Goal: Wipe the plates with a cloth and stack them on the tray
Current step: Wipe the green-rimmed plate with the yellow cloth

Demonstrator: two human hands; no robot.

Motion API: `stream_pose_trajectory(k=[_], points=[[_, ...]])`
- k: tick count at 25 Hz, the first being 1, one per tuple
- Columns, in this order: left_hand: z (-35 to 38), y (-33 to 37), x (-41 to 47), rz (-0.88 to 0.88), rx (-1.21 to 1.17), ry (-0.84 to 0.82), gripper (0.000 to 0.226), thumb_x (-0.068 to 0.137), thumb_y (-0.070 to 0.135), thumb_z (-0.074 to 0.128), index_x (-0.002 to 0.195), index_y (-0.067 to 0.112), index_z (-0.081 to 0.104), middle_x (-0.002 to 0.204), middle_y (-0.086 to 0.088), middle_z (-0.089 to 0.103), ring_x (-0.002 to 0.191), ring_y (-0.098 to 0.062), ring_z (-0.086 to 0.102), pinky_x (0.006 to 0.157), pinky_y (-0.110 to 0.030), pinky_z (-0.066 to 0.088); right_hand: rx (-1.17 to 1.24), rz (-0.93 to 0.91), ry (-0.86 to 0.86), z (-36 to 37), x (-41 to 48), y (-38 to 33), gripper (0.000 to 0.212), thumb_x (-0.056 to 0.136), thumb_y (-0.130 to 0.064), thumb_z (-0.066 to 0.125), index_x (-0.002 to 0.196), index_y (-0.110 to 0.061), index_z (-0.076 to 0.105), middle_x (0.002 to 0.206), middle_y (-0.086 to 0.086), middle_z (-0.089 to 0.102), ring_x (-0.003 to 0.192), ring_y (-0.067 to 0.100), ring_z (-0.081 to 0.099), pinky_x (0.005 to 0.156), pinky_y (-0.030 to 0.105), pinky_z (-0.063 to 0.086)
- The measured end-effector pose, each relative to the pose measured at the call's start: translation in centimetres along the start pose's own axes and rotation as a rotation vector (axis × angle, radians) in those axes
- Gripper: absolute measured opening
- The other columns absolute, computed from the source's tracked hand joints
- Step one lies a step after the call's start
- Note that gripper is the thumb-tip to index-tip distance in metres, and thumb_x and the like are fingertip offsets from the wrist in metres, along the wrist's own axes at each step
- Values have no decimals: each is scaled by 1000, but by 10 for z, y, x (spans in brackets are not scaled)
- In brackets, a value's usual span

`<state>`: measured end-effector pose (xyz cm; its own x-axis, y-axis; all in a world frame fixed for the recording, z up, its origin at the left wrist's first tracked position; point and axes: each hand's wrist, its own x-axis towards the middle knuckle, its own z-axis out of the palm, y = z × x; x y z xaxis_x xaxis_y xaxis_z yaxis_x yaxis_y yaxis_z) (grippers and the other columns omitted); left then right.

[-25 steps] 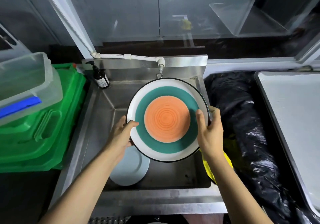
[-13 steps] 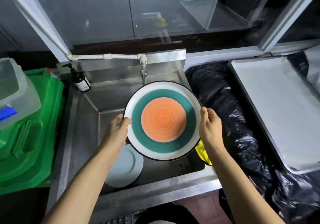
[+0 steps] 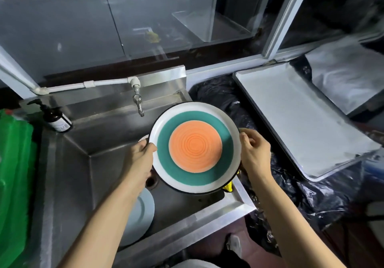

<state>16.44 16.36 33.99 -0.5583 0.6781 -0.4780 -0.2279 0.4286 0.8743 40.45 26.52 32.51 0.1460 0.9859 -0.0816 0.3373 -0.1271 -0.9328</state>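
Carrying the plate over to the tray looks like the step in hand. Steel sink (image 3: 83, 164), brushed and hard-edged, sits left; the tray (image 3: 291, 122), a flat pale rectangle with a low raised rim, lies right on crinkled black plastic sheeting (image 3: 218, 93), no stack on it yet. The plate (image 3: 195, 147) hangs over the sink's right-front corner, face up, slightly tilted: round, glossy glaze, orange centre with ridged rings, teal band, white border, thin dark rim. Left hand (image 3: 141, 155) grips the left rim with the thumb on top; right hand (image 3: 253, 153) grips the right rim, fingers curled round the edge. Advice: keep both rim grips, level it, lift clear of the sink lip and the tray rim, set it down flat without sliding. Glaze likely slick if damp. A pale blue plate (image 3: 143, 211) lies in the basin. Yellow cloth (image 3: 228, 186) peeks from under the plate's near edge; cannot tell if the right hand also holds it.
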Motion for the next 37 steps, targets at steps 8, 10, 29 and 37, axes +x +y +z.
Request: stream_pose_trajectory(k=[8, 10, 29, 37], points=[[101, 13, -1, -4, 139, -43, 33, 72, 29, 53, 94, 6, 62, 84, -7, 56, 79, -25, 53, 72, -41, 47, 52, 44, 91, -72, 65, 35, 26, 98, -24, 53, 108, -23, 78, 100, -6, 77, 101, 15, 70, 91, 39, 56], [132, 11, -3, -5, 143, -40, 24, 81, 20, 54, 97, 4, 63, 85, -8, 58, 82, -26, 54, 82, -48, 55, 52, 59, 102, -93, 86, 46, 26, 98, -22, 53, 106, -21, 78, 101, -6, 77, 101, 16, 70, 92, 39, 56], [431, -24, 17, -79, 276, -318, 20, 72, 17, 53, 84, 2, 61, 79, -9, 65, 76, -24, 59, 76, -39, 54, 37, 237, 301, -288, 254, 159, 25, 101, -21, 53, 114, -15, 74, 101, -3, 70, 96, 13, 62, 84, 27, 43], [513, -38, 53, -162, 403, -310, 52, 58, 30, 54, 98, -1, 65, 80, -11, 58, 76, -24, 53, 75, -43, 51, 16, 318, 275, -309, 327, 195, 25, 99, -20, 54, 114, -15, 73, 95, -4, 68, 94, 16, 62, 86, 28, 44]])
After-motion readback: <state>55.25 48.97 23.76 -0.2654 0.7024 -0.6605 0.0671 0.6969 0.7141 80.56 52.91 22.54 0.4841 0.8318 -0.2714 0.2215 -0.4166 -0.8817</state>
